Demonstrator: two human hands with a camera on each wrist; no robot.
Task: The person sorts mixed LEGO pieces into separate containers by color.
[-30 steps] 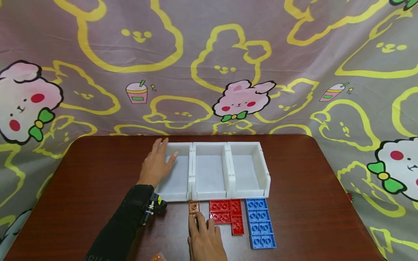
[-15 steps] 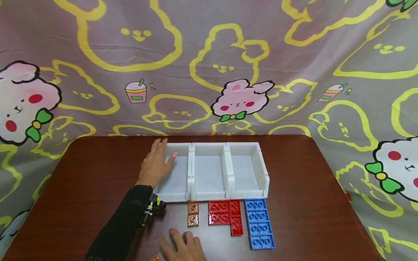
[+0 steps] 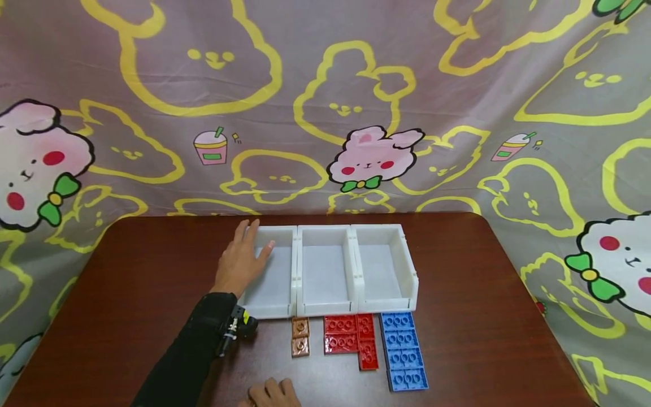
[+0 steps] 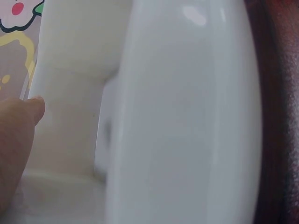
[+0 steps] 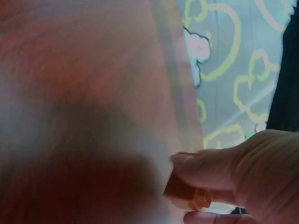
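My left hand (image 3: 238, 265) rests with extended fingers over the left wall of the leftmost white bin (image 3: 272, 311). The left wrist view has its thumb (image 4: 35, 109) beside the bin's inside. At the bottom edge of the head view, my right hand (image 3: 274, 394) is partly cut off. In the right wrist view that hand pinches an orange-brown toy brick (image 5: 180, 186) between thumb and fingers. Two more brown bricks (image 3: 300, 337) lie studs hidden, hollow side up, in front of the left bin.
A middle bin (image 3: 327, 309) and a right bin (image 3: 411, 277) stand joined in the same row. Several red bricks (image 3: 341, 334) lie before the middle bin, and a column of blue bricks (image 3: 404, 350) before the right one. A patterned cloth (image 3: 285, 130) hangs behind the table.
My right hand has left the two brown bricks, moved left and toward me, and taken hold of another brown brick near the table's front. My left hand stays on the bin.
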